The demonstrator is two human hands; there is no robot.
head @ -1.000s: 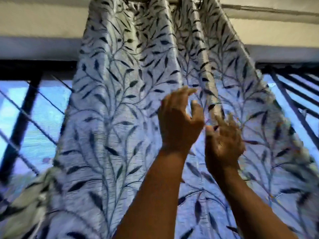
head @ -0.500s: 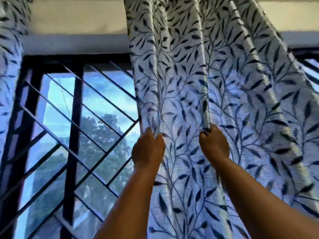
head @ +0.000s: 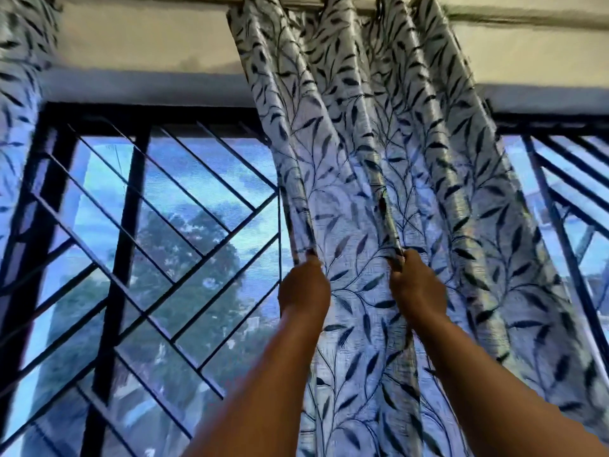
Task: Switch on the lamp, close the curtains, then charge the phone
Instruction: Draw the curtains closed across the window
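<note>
Both arms are raised and extended forward and upward, bare from below the elbow to the wrist.

Left hand (head: 304, 286): positioned at centre frame, back of the hand toward the camera. The fingers are curled forward out of sight, gripping the left edge of the curtain (head: 362, 199). The left forearm runs from the lower centre of the frame up to the wrist in a nearly straight line.

Right hand (head: 417, 285): positioned just right of the left hand, at about the same height, back toward the camera. The fingers are curled and pinch a vertical fold of the curtain. The right forearm enters from the lower right corner and slopes up-left to the wrist.

The hands are near each other but apart.
</note>
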